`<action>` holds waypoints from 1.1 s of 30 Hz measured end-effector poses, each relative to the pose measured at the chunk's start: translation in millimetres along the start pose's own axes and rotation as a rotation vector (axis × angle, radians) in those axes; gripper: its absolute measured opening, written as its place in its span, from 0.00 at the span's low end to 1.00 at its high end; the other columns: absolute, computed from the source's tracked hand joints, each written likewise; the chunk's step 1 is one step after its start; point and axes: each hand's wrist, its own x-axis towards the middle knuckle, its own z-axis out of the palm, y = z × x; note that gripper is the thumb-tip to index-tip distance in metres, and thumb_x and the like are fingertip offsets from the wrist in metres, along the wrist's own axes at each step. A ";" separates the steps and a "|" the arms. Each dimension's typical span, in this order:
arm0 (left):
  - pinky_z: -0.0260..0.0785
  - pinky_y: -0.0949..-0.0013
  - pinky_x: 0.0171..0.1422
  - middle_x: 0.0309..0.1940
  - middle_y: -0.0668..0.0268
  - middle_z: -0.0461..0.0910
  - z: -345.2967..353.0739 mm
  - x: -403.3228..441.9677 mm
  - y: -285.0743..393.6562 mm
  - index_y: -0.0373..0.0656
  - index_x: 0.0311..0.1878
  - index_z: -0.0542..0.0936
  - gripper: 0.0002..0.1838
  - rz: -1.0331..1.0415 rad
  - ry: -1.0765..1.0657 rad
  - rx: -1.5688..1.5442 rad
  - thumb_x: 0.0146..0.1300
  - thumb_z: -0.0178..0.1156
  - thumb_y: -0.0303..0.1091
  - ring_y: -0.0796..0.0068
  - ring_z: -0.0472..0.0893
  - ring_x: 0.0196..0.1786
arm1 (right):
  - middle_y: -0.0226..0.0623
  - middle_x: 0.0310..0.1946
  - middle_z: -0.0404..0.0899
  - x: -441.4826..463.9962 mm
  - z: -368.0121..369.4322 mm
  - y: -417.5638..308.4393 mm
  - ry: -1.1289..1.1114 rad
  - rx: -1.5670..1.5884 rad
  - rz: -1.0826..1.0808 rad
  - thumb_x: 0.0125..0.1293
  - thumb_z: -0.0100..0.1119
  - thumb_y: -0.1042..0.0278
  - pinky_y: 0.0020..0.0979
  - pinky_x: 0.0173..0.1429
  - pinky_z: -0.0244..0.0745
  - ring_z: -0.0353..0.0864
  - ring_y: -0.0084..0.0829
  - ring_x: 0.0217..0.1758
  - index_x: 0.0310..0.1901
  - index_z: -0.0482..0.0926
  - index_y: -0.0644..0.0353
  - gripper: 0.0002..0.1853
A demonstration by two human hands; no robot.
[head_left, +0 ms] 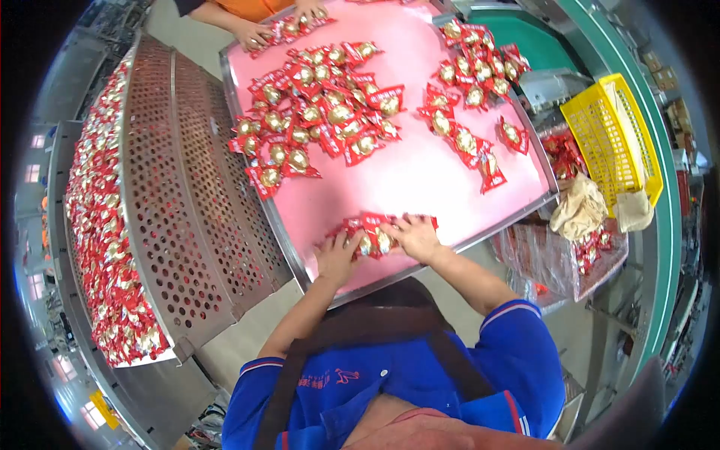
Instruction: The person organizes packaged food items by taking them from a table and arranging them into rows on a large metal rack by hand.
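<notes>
Near the front edge of the pink tabletop [450,210] lies a short row of red-and-gold wrapped candies [371,241]. My left hand [336,259] closes on the left end of this row, fingers curled over the wrappers. At the right end, my right hand [414,238] grips the candies with its fingers somewhat spread across the top. The undersides of the held candies are hidden. Farther back on the table is a big loose pile of the same candies [322,109], with a smaller cluster [480,67] to the right and a single candy [513,135] near the right rim.
A perforated metal bin [191,180] full of candies stands at the left. Across the table, another person's hands [255,34] touch a candy row. To the right are a yellow crate [600,127], a tan cloth [579,208], a plastic-lined box [540,259] and a green conveyor [517,37].
</notes>
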 end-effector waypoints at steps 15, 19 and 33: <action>0.59 0.56 0.49 0.50 0.70 0.75 -345.5 -236.0 -46.3 0.74 0.63 0.77 0.32 0.170 1.175 0.479 0.50 0.64 0.41 0.69 0.74 0.48 | 0.42 0.51 0.75 44.3 -357.5 -196.3 0.834 -0.205 -0.572 0.44 0.72 0.44 0.50 0.53 0.67 0.74 0.48 0.52 0.60 0.77 0.55 0.41; 0.62 0.56 0.49 0.50 0.68 0.76 -367.8 -317.2 -117.3 0.74 0.63 0.78 0.34 0.101 1.258 0.507 0.49 0.66 0.38 0.68 0.77 0.47 | 0.41 0.50 0.75 78.3 -394.0 -306.1 0.944 -0.301 -0.751 0.40 0.73 0.48 0.48 0.52 0.66 0.75 0.47 0.52 0.62 0.77 0.53 0.42; 0.73 0.57 0.51 0.56 0.61 0.77 -327.8 -590.3 -617.1 0.62 0.69 0.74 0.41 -0.277 1.135 0.277 0.47 0.75 0.39 0.58 0.80 0.51 | 0.31 0.51 0.76 353.0 -280.0 -837.6 0.654 -0.215 -0.787 0.52 0.69 0.35 0.43 0.45 0.75 0.77 0.36 0.57 0.67 0.70 0.36 0.40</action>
